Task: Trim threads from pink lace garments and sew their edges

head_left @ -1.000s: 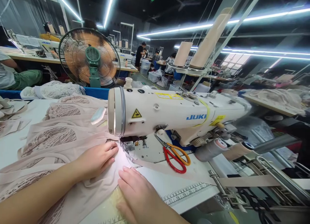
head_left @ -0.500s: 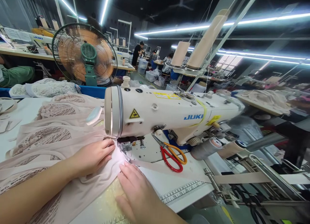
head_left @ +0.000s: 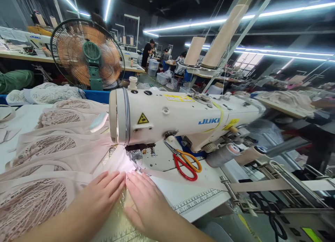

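Note:
Beige garment fabric (head_left: 112, 161) lies under the head of a white sewing machine (head_left: 157, 112), its edge brightly lit near the needle area. My left hand (head_left: 107, 191) rests on this fabric in front of the presser foot, fingers stretched out flat. Close beside it, my right hand (head_left: 145, 196) also lies flat with fingers extended, its fingertips at the fabric's edge. The two sets of fingertips nearly touch. A pale elastic band (head_left: 261, 185) runs in from the right toward the machine. What lies beneath the fingers is hidden.
Scissors with red and orange handles (head_left: 187, 163) lie on the machine bed. Lace-panelled garments (head_left: 44, 147) spread over the left table. A fan (head_left: 89, 57) stands behind. Thread cones (head_left: 195, 51) rise at the back, and a metal band guide (head_left: 285, 175) sits right.
My left hand has drawn back toward me from beside the needle and now lies next to my right hand. My right hand has barely moved. The view has shifted slightly.

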### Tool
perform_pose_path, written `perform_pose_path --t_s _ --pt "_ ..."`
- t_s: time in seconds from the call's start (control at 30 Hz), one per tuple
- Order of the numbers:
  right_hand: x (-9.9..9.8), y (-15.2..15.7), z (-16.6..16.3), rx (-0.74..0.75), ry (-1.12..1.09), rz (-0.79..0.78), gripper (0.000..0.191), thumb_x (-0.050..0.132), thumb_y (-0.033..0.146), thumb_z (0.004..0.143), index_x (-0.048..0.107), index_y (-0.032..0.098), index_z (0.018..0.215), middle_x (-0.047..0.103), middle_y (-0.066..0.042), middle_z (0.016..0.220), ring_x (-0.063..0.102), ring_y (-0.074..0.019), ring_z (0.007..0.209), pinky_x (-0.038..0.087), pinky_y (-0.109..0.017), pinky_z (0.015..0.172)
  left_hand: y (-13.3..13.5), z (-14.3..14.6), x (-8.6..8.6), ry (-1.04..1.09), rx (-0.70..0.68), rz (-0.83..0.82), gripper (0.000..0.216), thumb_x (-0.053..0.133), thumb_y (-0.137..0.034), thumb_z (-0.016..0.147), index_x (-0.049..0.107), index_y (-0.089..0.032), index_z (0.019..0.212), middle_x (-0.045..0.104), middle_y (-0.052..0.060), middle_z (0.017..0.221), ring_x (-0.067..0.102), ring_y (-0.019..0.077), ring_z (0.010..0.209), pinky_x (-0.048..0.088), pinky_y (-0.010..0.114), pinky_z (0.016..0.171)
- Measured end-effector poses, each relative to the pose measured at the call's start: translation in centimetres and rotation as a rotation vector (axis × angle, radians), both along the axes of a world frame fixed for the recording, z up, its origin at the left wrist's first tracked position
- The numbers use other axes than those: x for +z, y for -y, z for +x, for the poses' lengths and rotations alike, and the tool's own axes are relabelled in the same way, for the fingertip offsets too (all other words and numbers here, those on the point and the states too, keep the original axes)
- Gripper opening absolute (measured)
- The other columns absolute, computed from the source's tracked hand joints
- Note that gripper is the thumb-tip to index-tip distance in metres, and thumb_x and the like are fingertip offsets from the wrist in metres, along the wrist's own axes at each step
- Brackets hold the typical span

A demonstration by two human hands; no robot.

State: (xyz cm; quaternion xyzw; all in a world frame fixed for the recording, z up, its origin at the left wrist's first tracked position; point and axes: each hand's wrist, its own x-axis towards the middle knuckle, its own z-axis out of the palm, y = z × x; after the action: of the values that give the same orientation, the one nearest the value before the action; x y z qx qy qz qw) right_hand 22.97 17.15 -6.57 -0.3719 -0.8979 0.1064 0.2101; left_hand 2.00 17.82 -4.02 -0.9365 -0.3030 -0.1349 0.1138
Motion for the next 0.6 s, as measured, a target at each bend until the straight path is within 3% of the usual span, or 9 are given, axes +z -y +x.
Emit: perform_pose_path --t_s 0.07,0.27,0.6 --pt "0.1 -0.2 -0.2 0.008 -0.001 -0.004 0.055 0.046 0.043 0.094 0.046 0.01 0.138 0.045 -0.011 0.146 0.037 -0.0232 0.137 0.025 -0.038 0.117 -0.4 -1.0 -0.5 -0.016 -0.048 0.03 0.047 0.046 -0.008 0.081 0.057 -0.016 0.126 0.064 0.009 0.128 0.062 0.0234 0.111 0.048 0.036 0.093" --pt "0.5 -0.7 -0.8 -0.003 0.039 -0.011 0.057 0.045 0.046 0.094 0.046 0.009 0.137 0.044 -0.013 0.146 0.037 -0.0246 0.137 0.029 -0.04 0.115 -3.2 -3.3 -1.1 0.016 -0.114 -0.098 0.051 0.044 -0.014 0.093 0.039 -0.026 0.142 0.062 0.005 0.131 0.059 0.02 0.117 0.043 0.036 0.104" --pt "-0.5 -0.7 -0.7 0.01 0.0 0.07 0.055 0.046 0.044 0.093 0.048 0.009 0.135 0.046 -0.013 0.145 0.036 -0.0242 0.137 0.029 -0.042 0.115 -6.0 -5.0 -1.9 0.027 -0.105 -0.145 0.05 0.04 -0.017 0.095 0.038 -0.031 0.144 0.058 0.003 0.136 0.056 0.0202 0.122 0.041 0.039 0.109"
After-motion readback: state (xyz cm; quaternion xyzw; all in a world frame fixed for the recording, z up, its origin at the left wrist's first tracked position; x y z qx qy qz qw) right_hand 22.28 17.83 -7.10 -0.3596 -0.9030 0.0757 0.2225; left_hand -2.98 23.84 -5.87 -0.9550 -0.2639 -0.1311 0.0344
